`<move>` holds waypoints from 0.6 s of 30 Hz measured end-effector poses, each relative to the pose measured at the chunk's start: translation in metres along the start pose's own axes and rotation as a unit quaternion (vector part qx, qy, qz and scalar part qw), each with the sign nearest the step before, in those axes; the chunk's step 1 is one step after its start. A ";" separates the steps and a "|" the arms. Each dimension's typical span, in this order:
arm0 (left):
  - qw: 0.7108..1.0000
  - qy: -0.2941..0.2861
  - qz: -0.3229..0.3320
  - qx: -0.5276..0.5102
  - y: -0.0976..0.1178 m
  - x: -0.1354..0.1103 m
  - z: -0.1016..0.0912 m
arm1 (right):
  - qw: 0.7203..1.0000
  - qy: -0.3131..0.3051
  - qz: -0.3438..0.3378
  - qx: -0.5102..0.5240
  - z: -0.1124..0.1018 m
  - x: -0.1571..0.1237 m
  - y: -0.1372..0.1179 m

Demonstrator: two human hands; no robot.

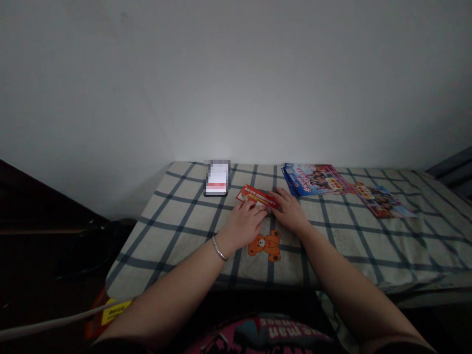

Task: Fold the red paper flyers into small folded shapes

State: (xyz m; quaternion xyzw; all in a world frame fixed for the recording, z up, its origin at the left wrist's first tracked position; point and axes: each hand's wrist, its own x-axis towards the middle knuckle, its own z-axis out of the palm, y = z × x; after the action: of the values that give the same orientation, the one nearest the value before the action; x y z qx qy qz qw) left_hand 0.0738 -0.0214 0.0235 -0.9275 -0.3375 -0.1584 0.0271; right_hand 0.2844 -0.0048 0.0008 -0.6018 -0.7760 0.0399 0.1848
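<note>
My left hand [243, 223] and my right hand [291, 211] both rest on the near edge of a red leaflet [255, 195] lying on the checked cloth [177, 216]. The fingers of both hands lie flat and pressed onto the paper, side by side, thumbs almost meeting. A silver bangle sits on my left wrist. An orange bear print [266, 245] shows on the cloth just below my hands.
A lit phone [217, 178] lies beyond my left hand. A stack of blue and pink leaflets [313, 179] lies at the back right, with one more leaflet [383, 200] further right. A white wall stands behind; the floor at left is dark.
</note>
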 end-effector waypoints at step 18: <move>0.999 0.006 -0.002 -0.037 -0.003 -0.003 0.005 | 0.997 0.040 -0.012 0.070 0.008 0.001 0.013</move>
State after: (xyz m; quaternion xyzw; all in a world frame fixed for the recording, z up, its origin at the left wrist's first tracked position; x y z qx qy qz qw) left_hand 0.0711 -0.0195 0.0174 -0.9263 -0.3331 -0.1761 -0.0059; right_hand 0.2934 0.0011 -0.0102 -0.5788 -0.7706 0.0674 0.2581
